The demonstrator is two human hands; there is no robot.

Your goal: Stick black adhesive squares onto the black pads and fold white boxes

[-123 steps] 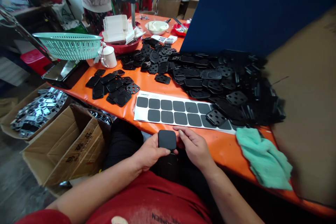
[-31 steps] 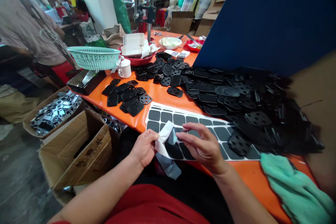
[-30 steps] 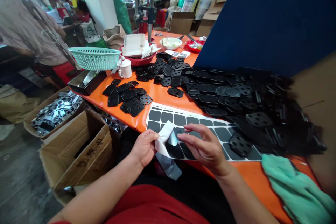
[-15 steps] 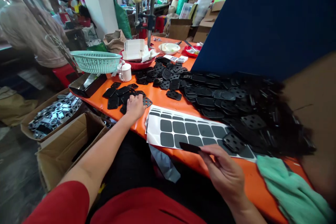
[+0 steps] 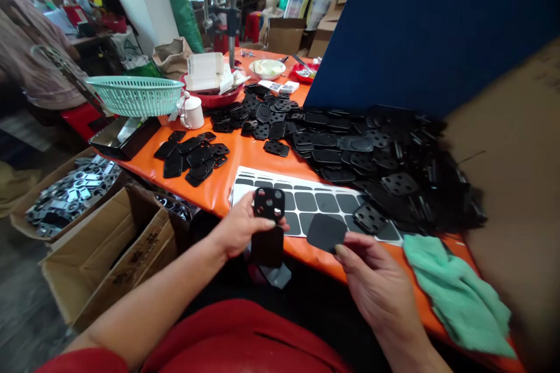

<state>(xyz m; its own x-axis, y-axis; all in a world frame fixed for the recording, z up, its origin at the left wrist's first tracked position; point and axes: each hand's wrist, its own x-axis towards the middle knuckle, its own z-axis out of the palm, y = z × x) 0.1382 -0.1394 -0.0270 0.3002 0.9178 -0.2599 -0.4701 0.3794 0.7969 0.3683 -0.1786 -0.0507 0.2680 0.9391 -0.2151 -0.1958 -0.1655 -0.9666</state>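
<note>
My left hand pinches a small black plate with round holes, raised over the table's front edge. Below its thumb hangs a dark flat piece; I cannot tell whether it is joined to the plate. In my right hand, thumb and fingers grip a thin dark rounded-square sticker by its corner. Between and behind the hands lie white sheets of such stickers. A loose black plate rests on their right end. Beyond my left hand sits a small group of black plates.
A large heap of black plates covers the right of the orange table. A green cloth lies at the front right. Left stand a teal basket, a white mug and cardboard boxes. A blue panel rises behind.
My left hand has come from the small group of plates towards me, now holding a holed plate. My right hand has turned the sticker from edge-on to face-on. The view has shifted.
</note>
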